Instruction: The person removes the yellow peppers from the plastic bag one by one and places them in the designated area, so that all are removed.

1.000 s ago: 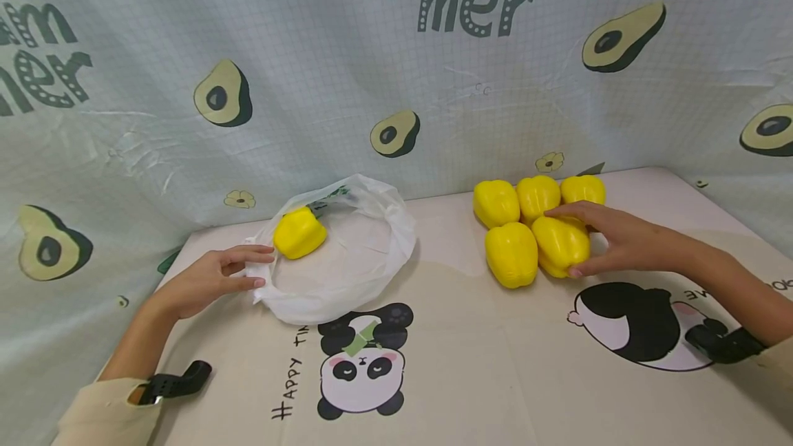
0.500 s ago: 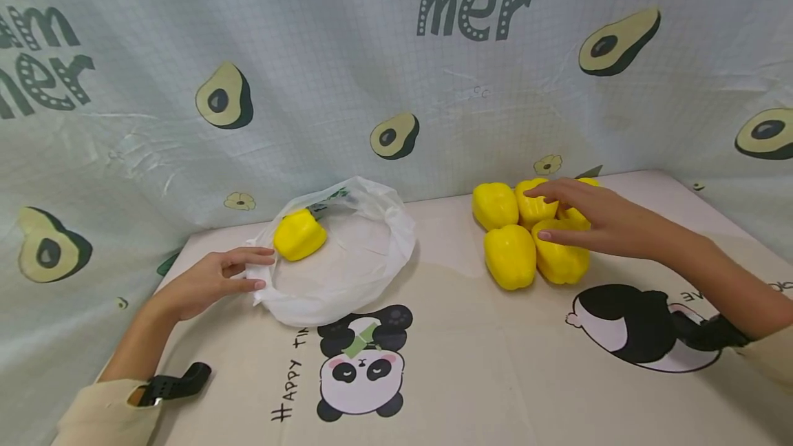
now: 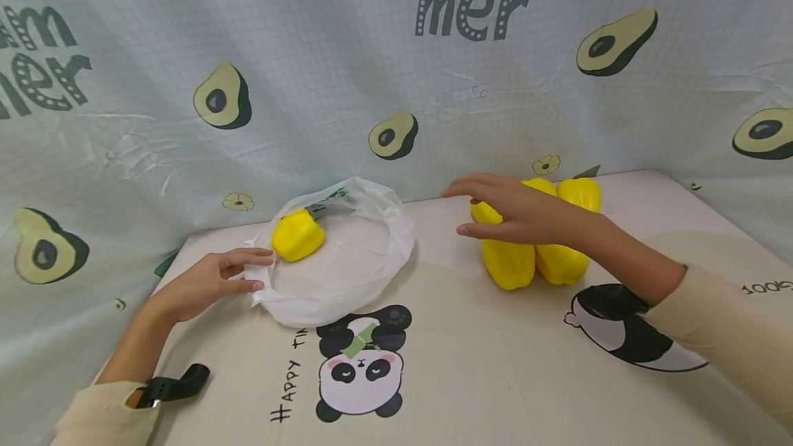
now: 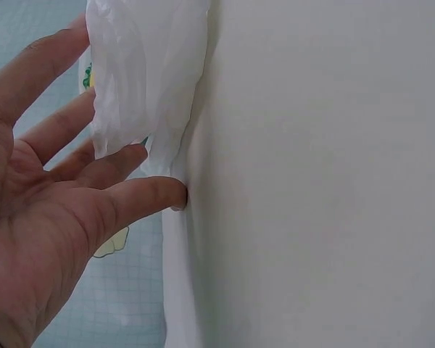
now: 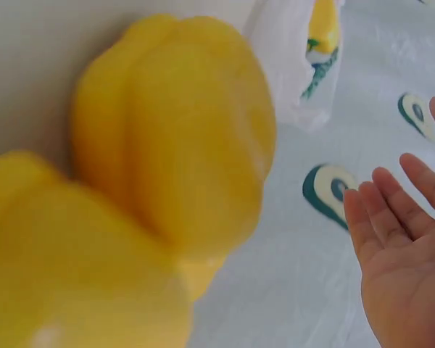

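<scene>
A white plastic bag [image 3: 328, 308] lies on the table with its mouth wide, and one yellow bell pepper [image 3: 297, 235] sits inside near its left side. My left hand [image 3: 213, 281] rests at the bag's left rim, fingers spread and touching the plastic [image 4: 148, 65]. To the right, several yellow bell peppers [image 3: 509, 268] stand close together in two rows. Over their left part hovers my right hand [image 3: 526, 212], fingers extended and holding nothing; it partly hides the left peppers. In the right wrist view its palm [image 5: 409, 283] is bare beside two large blurred peppers [image 5: 181, 130].
The tablecloth [image 3: 458, 363] bears a printed panda [image 3: 361, 380] and lettering. Behind the table hangs a pale curtain [image 3: 322, 74] with avocado prints. A black strap [image 3: 176, 385] is on the left wrist.
My right hand has lifted off the front right bell pepper and moved left across the group toward the bag, carrying nothing. The left hand and the bag have stayed in place.
</scene>
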The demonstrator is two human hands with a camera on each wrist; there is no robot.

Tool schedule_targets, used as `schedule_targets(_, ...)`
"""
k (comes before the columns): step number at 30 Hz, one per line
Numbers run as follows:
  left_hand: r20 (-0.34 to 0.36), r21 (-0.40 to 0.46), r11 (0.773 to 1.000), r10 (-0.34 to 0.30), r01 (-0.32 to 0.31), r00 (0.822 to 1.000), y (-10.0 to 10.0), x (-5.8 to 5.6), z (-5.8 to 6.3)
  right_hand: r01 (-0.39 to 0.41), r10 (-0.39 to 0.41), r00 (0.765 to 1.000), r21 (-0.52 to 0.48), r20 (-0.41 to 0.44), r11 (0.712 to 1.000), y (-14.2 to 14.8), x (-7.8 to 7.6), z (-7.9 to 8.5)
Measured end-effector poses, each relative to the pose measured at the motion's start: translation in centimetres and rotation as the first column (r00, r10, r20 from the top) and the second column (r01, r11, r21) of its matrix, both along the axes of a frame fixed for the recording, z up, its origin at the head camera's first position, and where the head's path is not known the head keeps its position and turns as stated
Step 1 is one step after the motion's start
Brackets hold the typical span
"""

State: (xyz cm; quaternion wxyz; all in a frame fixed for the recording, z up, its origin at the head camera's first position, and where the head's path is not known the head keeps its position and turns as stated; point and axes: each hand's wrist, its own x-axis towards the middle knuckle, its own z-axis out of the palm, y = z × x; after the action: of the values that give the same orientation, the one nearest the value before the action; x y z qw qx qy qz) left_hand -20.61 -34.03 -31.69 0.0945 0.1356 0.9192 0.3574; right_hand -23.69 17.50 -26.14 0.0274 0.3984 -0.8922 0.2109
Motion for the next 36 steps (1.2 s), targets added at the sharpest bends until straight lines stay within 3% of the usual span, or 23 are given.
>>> schedule_targets(5, 0.004, -0.006, 1.000, 0.010, -0.010, 1.000, 0.0, 0.0, 0.1, -0.090, 0.091, 0.995, 0.011, -0.030, 0.996, -2.8, -1.4, 0.1)
schedule_targets(10, 0.003, 0.000, 1.000, 0.009, -0.009, 1.000, 0.0, -0.1, 0.1, -0.159, 0.159, 0.987, 0.008, -0.006, 0.987, -5.6, -2.9, 0.3)
schedule_targets(25, 0.015, 0.005, 1.000, 0.009, -0.009, 1.000, -0.1, -0.1, 0.1, -0.287, 0.283, 0.957, 0.075, 0.064, 0.955, -16.1, -8.1, 0.4)
schedule_targets(31, 0.013, -0.010, 1.000, 0.008, -0.008, 1.000, -0.1, -0.2, -0.1, -0.315, 0.303, 0.946, 0.101, 0.118, 0.944, -20.1, -9.8, 0.0)
schedule_targets(36, 0.018, -0.004, 1.000, 0.010, -0.010, 1.000, -0.2, -0.3, -0.1, -0.300, 0.277, 0.951, 0.201, 0.136, 0.932, -23.3, -10.3, -0.5)
